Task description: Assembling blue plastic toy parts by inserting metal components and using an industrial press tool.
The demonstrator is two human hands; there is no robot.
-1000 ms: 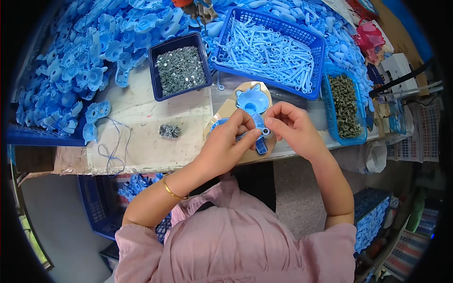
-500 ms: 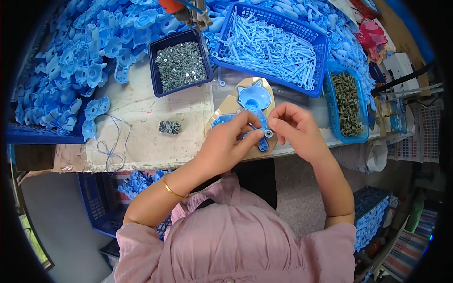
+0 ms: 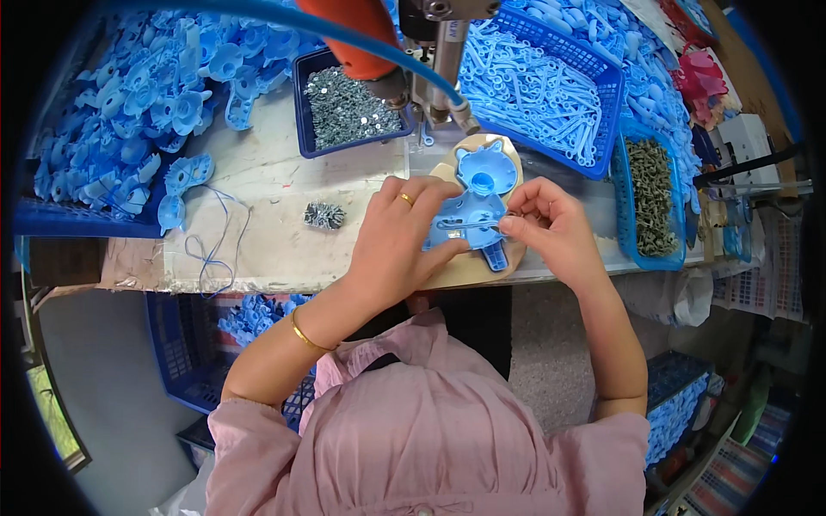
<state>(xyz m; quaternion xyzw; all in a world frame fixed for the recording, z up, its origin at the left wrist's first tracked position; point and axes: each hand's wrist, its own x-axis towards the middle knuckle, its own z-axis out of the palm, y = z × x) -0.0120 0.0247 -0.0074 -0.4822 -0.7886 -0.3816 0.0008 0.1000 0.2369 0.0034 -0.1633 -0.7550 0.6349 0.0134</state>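
On a tan board at the table's front edge lies a light blue plastic shell with a cat-eared round cup at its far end. My left hand lies over the shell's left side, thumb along the near edge and fingers along the far one, gripping it. A thin light blue plastic rod runs across the shell. My right hand pinches the rod's right end between thumb and fingers; the tip there is partly hidden.
An orange driver tool hangs above the table. Around it stand a dark tray of small metal screws, a blue basket of rods and a blue tray of brownish screws. Heaped blue shells fill the left; a small screw cluster lies mid-table.
My left hand has let go of the rod's ringed end and spread over the shell's left side. My right fingers have closed on the rod's right end. The driver tool appears lower and larger.
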